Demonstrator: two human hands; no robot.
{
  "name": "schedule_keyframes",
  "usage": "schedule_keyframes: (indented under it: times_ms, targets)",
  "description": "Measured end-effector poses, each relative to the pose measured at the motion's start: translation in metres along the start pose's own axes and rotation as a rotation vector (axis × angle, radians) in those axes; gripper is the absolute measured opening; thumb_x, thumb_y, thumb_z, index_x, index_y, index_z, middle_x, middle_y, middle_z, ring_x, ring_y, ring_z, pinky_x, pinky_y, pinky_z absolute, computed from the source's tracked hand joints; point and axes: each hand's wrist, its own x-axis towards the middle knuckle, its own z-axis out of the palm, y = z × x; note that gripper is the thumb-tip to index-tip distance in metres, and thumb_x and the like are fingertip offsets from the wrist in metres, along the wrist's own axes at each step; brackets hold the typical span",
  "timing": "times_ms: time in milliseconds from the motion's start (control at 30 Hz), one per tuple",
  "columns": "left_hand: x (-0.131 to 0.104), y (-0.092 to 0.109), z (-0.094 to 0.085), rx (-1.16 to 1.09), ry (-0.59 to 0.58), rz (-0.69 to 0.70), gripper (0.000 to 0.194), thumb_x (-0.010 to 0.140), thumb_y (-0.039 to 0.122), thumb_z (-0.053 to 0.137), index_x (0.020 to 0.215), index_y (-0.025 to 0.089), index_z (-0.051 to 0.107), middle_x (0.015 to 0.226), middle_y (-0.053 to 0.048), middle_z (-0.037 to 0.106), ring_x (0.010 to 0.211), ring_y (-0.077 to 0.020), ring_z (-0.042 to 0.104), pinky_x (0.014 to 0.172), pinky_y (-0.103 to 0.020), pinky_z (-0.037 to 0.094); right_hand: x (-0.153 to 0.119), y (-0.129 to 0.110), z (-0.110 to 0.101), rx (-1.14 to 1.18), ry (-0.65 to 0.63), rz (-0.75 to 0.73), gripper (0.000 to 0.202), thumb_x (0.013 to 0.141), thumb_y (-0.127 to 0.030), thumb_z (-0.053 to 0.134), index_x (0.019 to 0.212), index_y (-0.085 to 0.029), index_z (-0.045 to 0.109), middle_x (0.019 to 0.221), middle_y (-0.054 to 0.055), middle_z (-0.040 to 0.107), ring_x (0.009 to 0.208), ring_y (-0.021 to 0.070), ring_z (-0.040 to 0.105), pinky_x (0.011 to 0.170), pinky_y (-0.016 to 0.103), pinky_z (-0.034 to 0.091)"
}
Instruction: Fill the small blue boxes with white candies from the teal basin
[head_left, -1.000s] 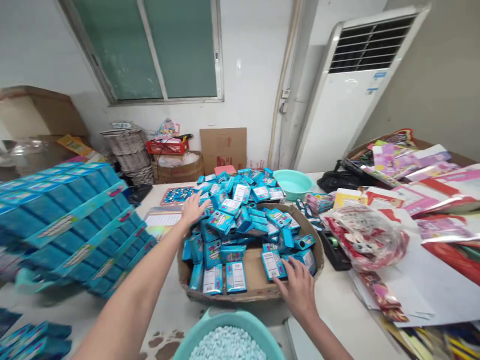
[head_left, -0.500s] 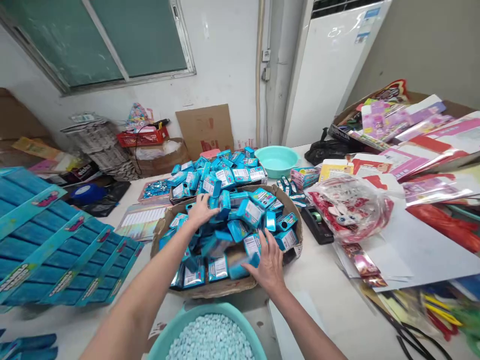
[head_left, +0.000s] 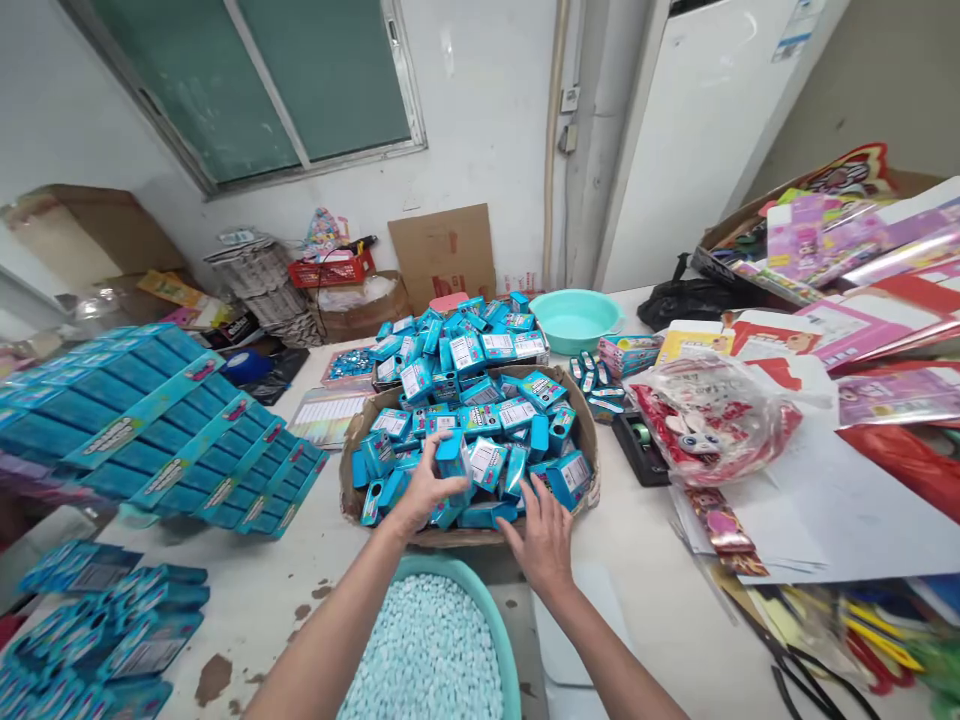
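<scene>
Small blue printed boxes (head_left: 484,462) lie heaped in a shallow cardboard box (head_left: 465,538) in the middle of the table. My left hand (head_left: 424,495) is at the near left of the heap, its thumb and fingers around one small blue box (head_left: 451,455) that stands upright. My right hand (head_left: 546,535) is over the near right rim, fingers spread, the tips close to the boxes and holding nothing that I can see. Below my arms stands a turquoise basin (head_left: 511,640) full of pale blue candy-like pieces (head_left: 431,650).
A second heap of blue boxes (head_left: 465,350) and an empty turquoise basin (head_left: 576,318) stand behind. Stacked blue display trays (head_left: 187,440) rise at left, with blue boxes (head_left: 142,630) in front. Plastic bags (head_left: 712,420), printed cartons and black-handled scissors (head_left: 787,650) crowd the right.
The view has swung left. My left hand has come nearer from deeper in the heap and now grips a box. The boxes have been shifted towards the near rim, covering a gap there.
</scene>
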Motion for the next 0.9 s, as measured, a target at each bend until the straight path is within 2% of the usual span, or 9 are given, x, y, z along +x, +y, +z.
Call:
schedule_keyframes:
  times_ms: [100,200,367,433,533,600,767,833,900]
  targets:
    - [-0.034,0.008,0.013,-0.339,0.029,-0.09,0.077,0.054,0.013,0.072,0.124,0.027,0.043,0.099,-0.002,0.065,0.083,-0.0193,0.062,0.07,-0.029,0.049,0.007,-0.002,-0.017,0.225,0.055,0.023,0.048,0.088,-0.043,0.051,0.129,-0.02,0.045,0.128,0.017,0.049,0.116,0.0307,0.048,0.092,0.05,0.039]
    - [-0.059,0.003,0.024,-0.641,0.211,-0.224,0.062,0.059,0.012,0.067,0.118,0.023,0.051,0.095,-0.004,0.068,0.079,-0.0183,0.064,0.069,-0.029,0.051,0.002,-0.008,-0.044,0.477,0.025,0.093,0.046,0.088,-0.035,0.053,0.131,-0.023,0.043,0.13,0.014,0.045,0.123,0.0279,0.043,0.098,0.05,0.039]
    - [-0.097,-0.014,0.048,-0.955,0.487,-0.412,0.034,0.072,0.013,0.057,0.106,0.014,0.06,0.082,-0.005,0.07,0.075,-0.0171,0.066,0.074,-0.03,0.052,-0.049,-0.023,-0.08,0.751,-0.154,0.312,0.049,0.088,-0.036,0.052,0.134,-0.025,0.038,0.131,0.012,0.044,0.12,0.0257,0.046,0.09,0.045,0.048]
    - [-0.117,-0.019,0.064,-1.02,0.516,-0.436,0.029,0.074,0.012,0.057,0.102,0.013,0.061,0.082,-0.005,0.071,0.074,-0.0164,0.066,0.074,-0.029,0.052,-0.074,-0.034,-0.086,0.805,-0.236,0.371,0.059,0.085,-0.042,0.056,0.137,-0.023,0.034,0.133,0.014,0.043,0.122,0.028,0.045,0.091,0.046,0.048]
    - [-0.151,-0.026,0.087,-1.076,0.471,-0.62,0.016,0.075,0.016,0.058,0.089,0.012,0.064,0.079,-0.006,0.07,0.068,-0.0163,0.065,0.074,-0.03,0.052,-0.099,-0.054,-0.091,0.811,-0.282,0.456,0.078,0.074,-0.047,0.067,0.138,-0.02,0.031,0.137,0.016,0.041,0.125,0.0315,0.042,0.095,0.048,0.045]
    - [-0.17,-0.03,0.099,-1.087,0.433,-0.706,0.013,0.075,0.019,0.059,0.085,0.012,0.064,0.078,-0.006,0.07,0.068,-0.0168,0.065,0.076,-0.031,0.051,-0.106,-0.068,-0.092,0.825,-0.281,0.551,0.079,0.069,-0.044,0.072,0.134,-0.019,0.035,0.131,0.015,0.049,0.118,0.0303,0.05,0.093,0.046,0.046]
    - [-0.199,-0.04,0.094,-0.859,0.22,-0.636,0.026,0.072,0.026,0.065,0.097,0.02,0.061,0.092,-0.005,0.068,0.088,-0.0195,0.064,0.082,-0.034,0.049,-0.106,-0.09,-0.099,0.982,-0.241,0.854,0.055,0.069,-0.039,0.071,0.115,-0.017,0.051,0.098,0.009,0.069,0.085,0.0229,0.066,0.078,0.037,0.053]
    - [-0.207,-0.049,0.072,-0.493,0.118,-0.6,0.024,0.073,0.035,0.064,0.092,0.021,0.06,0.093,-0.005,0.066,0.09,-0.0224,0.063,0.083,-0.038,0.048,-0.107,-0.085,-0.104,0.992,-0.123,0.945,0.044,0.072,-0.039,0.067,0.107,-0.017,0.056,0.092,0.007,0.069,0.083,0.0214,0.065,0.077,0.036,0.052]
    - [-0.216,-0.064,0.041,0.01,0.157,-0.477,0.024,0.074,0.04,0.061,0.089,0.02,0.061,0.101,-0.009,0.064,0.102,-0.0274,0.058,0.091,-0.044,0.043,-0.109,-0.071,-0.113,1.009,0.038,1.01,0.04,0.069,-0.037,0.068,0.102,-0.017,0.058,0.089,0.005,0.069,0.08,0.0197,0.064,0.075,0.034,0.052]
